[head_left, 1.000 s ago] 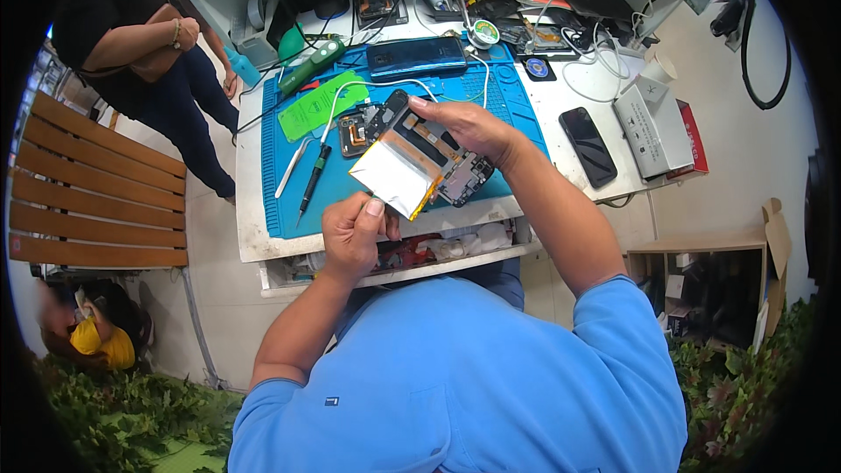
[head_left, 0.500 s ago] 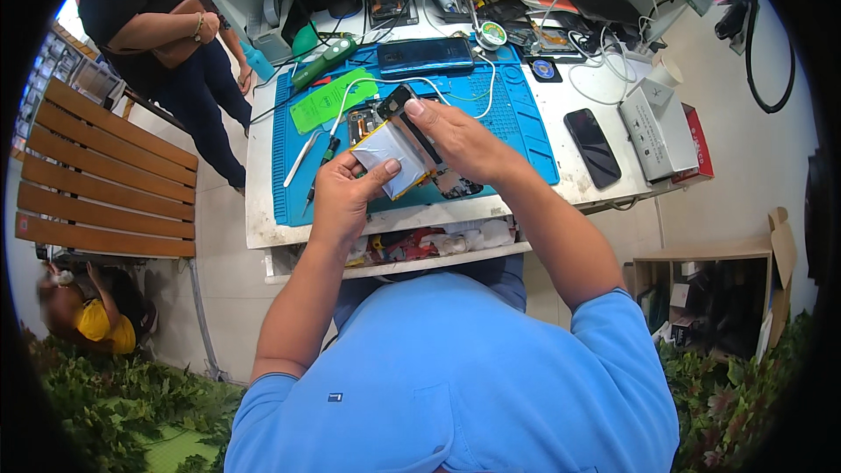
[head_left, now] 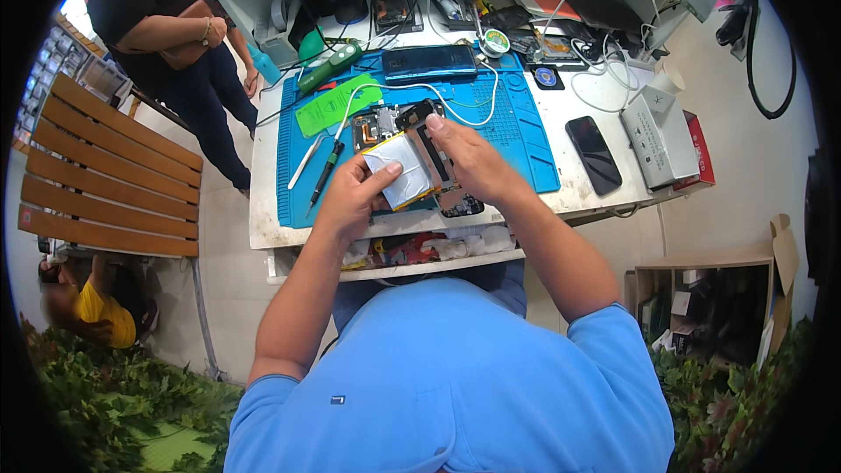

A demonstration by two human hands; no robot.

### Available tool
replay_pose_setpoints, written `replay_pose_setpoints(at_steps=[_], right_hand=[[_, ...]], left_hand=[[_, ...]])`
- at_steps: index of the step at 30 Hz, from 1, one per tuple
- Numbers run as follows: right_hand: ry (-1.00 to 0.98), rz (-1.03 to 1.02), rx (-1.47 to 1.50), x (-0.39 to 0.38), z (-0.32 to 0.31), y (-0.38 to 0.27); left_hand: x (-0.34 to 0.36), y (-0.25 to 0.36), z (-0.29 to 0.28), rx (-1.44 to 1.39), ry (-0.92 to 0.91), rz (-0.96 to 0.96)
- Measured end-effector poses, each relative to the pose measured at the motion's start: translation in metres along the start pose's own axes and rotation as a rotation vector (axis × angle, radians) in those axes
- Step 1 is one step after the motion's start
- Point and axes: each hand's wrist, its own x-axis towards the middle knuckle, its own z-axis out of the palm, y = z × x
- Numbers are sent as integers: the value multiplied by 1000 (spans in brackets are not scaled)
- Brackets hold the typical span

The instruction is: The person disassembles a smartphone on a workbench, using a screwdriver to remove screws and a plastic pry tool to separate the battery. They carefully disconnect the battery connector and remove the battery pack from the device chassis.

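Note:
Over a blue repair mat (head_left: 526, 149), my left hand (head_left: 355, 193) is closed on a silver battery (head_left: 405, 180) with yellow edging, thumb across its face. My right hand (head_left: 464, 162) grips the opened phone frame (head_left: 460, 201) beside the battery, thumb near its top. Behind them lies a phone part with exposed components (head_left: 375, 130). A green-and-black screwdriver (head_left: 333, 162) and a white tool (head_left: 306, 158) lie left of my hands, near a green sheet (head_left: 326, 111).
A dark phone (head_left: 429, 63) sits at the mat's back, another (head_left: 594, 153) right of it, beside a white box (head_left: 657, 140). Tools and cables crowd the back. Standing at left is a person (head_left: 175, 44) near a slatted wooden bench (head_left: 114, 193); another person (head_left: 101, 311) is lower left.
Since one second ago, my left thumb has come up onto the battery's face and that hand has risen. The battery and frame have shifted right and sit lower, flatter over the mat.

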Motion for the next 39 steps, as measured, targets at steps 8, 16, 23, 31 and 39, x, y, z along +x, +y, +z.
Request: replay_pose_setpoints(at_steps=[8,16,23,31,39], right_hand=[[-57,21,27,1,-2,3],[15,97,-66,-7,0,-5],[6,12,-50,-8,2,-2],[-13,9,-18,-11,7,-4],[-21,28,-92,8,5,25]], left_hand=[[7,4,14,330,79,286],[-1,2,27,455,110,365],[-19,14,30,452,113,368],[-26,9,28,346,110,358],[-2,8,4,347,97,190]])
